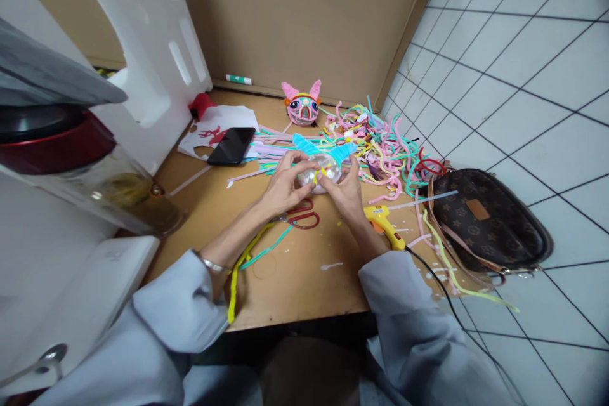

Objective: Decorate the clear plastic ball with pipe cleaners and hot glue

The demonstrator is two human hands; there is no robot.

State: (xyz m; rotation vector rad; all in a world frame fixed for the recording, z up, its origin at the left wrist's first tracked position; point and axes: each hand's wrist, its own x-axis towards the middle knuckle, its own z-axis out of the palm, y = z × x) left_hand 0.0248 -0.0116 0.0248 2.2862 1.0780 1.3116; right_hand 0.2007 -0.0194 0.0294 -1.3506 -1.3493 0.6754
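A clear plastic ball (328,163) with two blue fuzzy ears (343,152) sits between my hands above the table. My left hand (287,183) grips its left side, thumb and fingers bent around it. Opposite, my right hand (346,190) holds the right side, thumb at the front. A small yellow piece (321,174) shows on the ball's front between the thumbs; whether it is pinched or stuck there, I cannot tell. Under my left wrist lie red-handled scissors (304,216), and a yellow glue gun (386,227) rests beside my right forearm.
Behind the ball stands a finished-looking pink animal head (303,108). Tangled pipe cleaners (380,146) spread to its right. A phone (232,146) lies on paper at the left. A brown handbag (490,219) stands by the tiled wall, and a glass jar (128,190) is at left.
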